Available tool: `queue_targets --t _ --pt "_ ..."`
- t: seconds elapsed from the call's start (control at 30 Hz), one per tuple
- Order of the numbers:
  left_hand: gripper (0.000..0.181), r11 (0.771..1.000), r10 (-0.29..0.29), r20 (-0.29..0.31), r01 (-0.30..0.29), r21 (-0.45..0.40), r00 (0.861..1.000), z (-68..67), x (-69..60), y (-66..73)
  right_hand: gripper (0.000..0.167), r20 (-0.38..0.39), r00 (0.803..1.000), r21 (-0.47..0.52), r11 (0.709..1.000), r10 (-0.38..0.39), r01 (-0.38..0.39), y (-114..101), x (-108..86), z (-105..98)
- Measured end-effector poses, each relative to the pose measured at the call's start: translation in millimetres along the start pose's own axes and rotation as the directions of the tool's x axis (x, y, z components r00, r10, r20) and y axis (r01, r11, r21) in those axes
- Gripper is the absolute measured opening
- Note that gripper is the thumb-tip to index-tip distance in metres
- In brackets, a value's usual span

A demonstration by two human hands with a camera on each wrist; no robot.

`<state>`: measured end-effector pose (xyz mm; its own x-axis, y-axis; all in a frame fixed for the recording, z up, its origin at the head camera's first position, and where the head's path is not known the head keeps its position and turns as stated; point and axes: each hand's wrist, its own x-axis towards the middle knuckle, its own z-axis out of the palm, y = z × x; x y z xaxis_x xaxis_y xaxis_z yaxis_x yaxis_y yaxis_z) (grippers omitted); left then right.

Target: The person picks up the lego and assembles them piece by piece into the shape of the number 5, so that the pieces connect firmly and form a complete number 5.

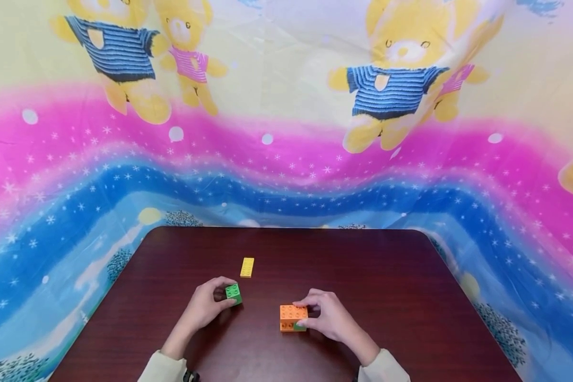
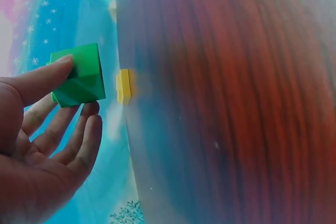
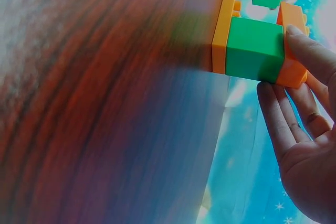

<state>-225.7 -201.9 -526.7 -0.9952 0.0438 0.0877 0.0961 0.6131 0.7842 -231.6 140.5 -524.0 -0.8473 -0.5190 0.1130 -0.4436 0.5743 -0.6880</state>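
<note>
My left hand point(image 1: 204, 303) pinches a green block point(image 1: 233, 293) with studs between thumb and fingers. In the left wrist view that green block point(image 2: 81, 74) appears held just above the tabletop, tilted a little. My right hand point(image 1: 328, 315) grips the orange studded block point(image 1: 288, 312) at the top of a small stack. From the side, the right wrist view shows a green block point(image 3: 255, 50) between that upper orange block point(image 3: 293, 51) and a thin orange plate point(image 3: 223, 34) on the table. The green one covers only part of the plate, whose studs show beside it.
A flat yellow studded plate point(image 1: 247, 267) lies on the dark wooden table point(image 1: 363, 265), beyond my left hand. Behind the table's far edge hangs a printed cloth point(image 1: 286, 159) with bears, which also runs down both sides.
</note>
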Motion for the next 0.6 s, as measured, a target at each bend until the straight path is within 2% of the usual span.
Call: queue_targets --t 0.33,0.6 --pt "0.038 0.989 0.117 0.049 -0.111 -0.095 0.992 9.9 -0.5 12.9 0.042 0.002 1.0 0.016 1.0 -0.005 0.004 2.8 -1.1 0.8" --pt "0.039 0.98 0.183 0.08 -0.175 -0.098 0.98 17.0 0.7 20.9 0.041 0.006 1.0 0.005 1.0 -0.01 0.01 4.4 0.4 0.3"
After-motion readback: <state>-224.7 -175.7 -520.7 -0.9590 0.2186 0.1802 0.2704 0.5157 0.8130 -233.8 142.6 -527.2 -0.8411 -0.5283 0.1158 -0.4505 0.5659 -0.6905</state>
